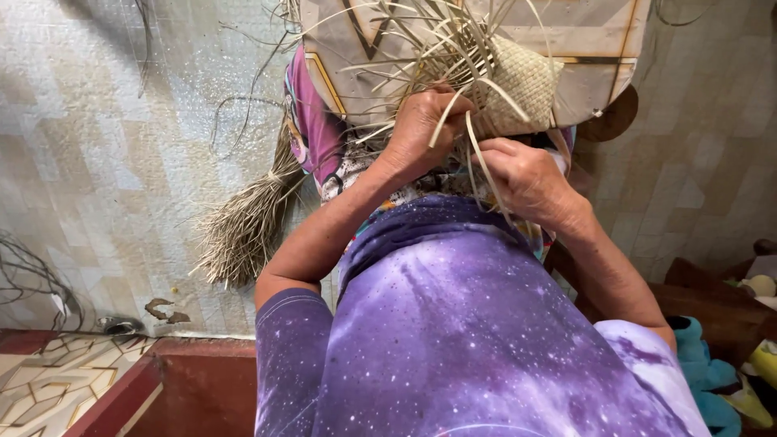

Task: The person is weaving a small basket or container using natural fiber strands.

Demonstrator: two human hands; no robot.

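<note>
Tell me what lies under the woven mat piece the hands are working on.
Under the woven mat piece lies a pale flat board with brown line patterns. Loose straw strips and the left hand and right hand cover the board's lower middle.

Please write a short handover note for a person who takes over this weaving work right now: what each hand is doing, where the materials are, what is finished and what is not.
Left hand: closed on pale leaf strips at the edge of the woven piece.
Right hand: pinching one loose strip just below the woven piece.
Woven piece: rests on a pale board over the lap; a small patch is already plaited tight.
Left to do: many strip ends stick out unwoven on the left side of the patch.
Spare material: a bundle of dry strips lies on the tiled floor, to the left of the person.
</note>
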